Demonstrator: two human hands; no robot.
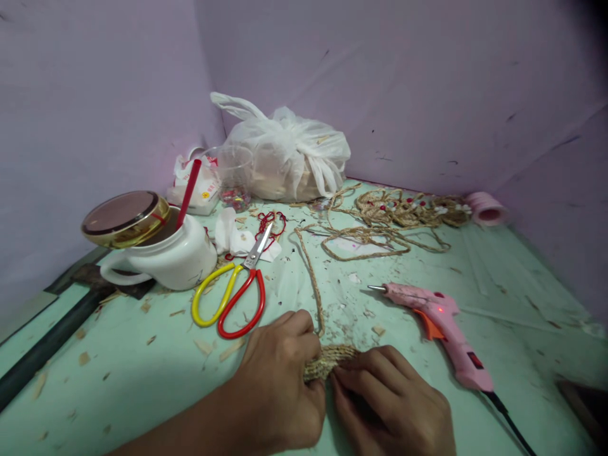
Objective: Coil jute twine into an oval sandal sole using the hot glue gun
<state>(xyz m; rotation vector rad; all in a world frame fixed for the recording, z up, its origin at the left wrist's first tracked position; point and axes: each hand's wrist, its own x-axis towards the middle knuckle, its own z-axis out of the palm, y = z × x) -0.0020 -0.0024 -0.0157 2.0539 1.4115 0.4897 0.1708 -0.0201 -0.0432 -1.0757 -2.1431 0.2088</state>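
Between my hands is a small woven piece of straw-coloured braided cord (332, 360), partly hidden by my fingers. My left hand (285, 373) grips its left side, fingers curled round it. On its right edge my right hand (394, 396) is closed, the fingertips pressed to the piece. A braided cord (311, 272) runs from near my left hand up the table to a loose tangle of cord (375, 244). To the right lies a pink glue gun (439, 323) with an orange trigger and a lit red light. Scissors (242, 285) with yellow and red handles lie left of the cord.
A white mug (185, 256) with a gold-rimmed compact (126, 218) on it stands at left, beside a hammer (57, 335). Behind are a clear cup (232, 174), a tied plastic bag (289, 152), beaded cord pieces (408, 209) and a pink tape roll (487, 209). Scraps litter the table.
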